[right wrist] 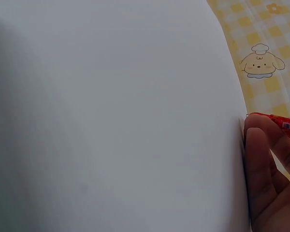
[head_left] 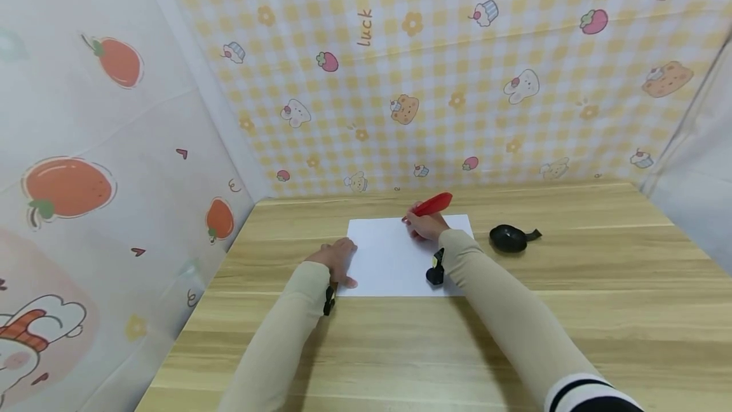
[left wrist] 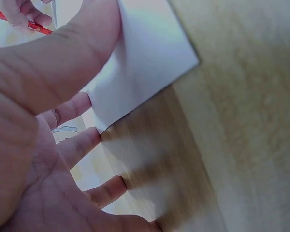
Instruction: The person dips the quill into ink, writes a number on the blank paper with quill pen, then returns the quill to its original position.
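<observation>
A sheet of white paper (head_left: 383, 259) lies on the wooden table. My right hand (head_left: 426, 226) pinches a red pen (head_left: 436, 203) with a broad, leaf-shaped upper part, its tip at the paper's far edge. In the right wrist view the pen (right wrist: 280, 121) shows a barcode label, and curled fingers (right wrist: 258, 159) rest at the paper's edge. My left hand (head_left: 338, 260) rests over the left edge of the sheet. Its fingers (left wrist: 79, 145) are spread in the left wrist view, with the thumb (left wrist: 99, 29) over the paper and some fingertips past its corner on the wood.
To the right of the paper lies a glossy black rounded object (head_left: 508, 238) with a short stem-like end. The wooden table (head_left: 600, 310) runs back to a yellow checked cloth (head_left: 434, 119) with cartoon prints. A white printed cloth (head_left: 154, 132) hangs at the left.
</observation>
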Motion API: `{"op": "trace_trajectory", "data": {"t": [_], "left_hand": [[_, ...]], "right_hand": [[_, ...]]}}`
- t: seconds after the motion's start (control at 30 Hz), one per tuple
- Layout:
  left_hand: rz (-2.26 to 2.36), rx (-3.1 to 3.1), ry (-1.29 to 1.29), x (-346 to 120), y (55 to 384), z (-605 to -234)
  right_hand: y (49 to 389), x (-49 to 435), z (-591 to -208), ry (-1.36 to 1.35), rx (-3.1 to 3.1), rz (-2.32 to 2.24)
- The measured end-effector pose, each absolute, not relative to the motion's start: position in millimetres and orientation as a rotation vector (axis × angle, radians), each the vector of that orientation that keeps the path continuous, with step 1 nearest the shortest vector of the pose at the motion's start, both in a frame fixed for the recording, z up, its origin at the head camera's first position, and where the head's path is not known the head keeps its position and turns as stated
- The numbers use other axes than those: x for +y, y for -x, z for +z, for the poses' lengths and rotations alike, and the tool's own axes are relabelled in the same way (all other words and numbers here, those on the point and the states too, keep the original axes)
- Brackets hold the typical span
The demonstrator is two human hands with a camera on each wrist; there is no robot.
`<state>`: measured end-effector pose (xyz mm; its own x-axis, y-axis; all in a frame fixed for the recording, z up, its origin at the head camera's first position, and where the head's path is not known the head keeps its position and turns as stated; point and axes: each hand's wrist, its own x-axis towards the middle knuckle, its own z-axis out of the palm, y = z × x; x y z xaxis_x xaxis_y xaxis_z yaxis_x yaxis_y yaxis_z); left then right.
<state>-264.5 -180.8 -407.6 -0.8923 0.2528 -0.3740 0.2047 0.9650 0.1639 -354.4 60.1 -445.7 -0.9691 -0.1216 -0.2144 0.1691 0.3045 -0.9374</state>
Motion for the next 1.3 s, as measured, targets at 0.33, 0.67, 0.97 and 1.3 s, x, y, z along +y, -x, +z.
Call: {"op": "trace_trajectory", "data": {"t": [0.33,0.67,0.97,1.3], "left_hand": [[0.149,2.698,-0.318,-180.5,264.6,-408.2],[0.145,2.699,-0.327,-182.8,266.1,-412.3],[0.153,2.717,-0.335,-181.8,265.3,-410.3],[0.167,2.710,-0.350,-183.4,265.2,-409.5]], "right_hand": [[354.9,60.2,-449.1,-0.033,2.290,-1.763],[351.0,60.0,-449.1,0.002,2.370,-1.699],[351.1,60.4,-447.9,0.020,2.348,-1.712],[352.1,61.6,-448.7,0.044,2.344,-1.693]]}}
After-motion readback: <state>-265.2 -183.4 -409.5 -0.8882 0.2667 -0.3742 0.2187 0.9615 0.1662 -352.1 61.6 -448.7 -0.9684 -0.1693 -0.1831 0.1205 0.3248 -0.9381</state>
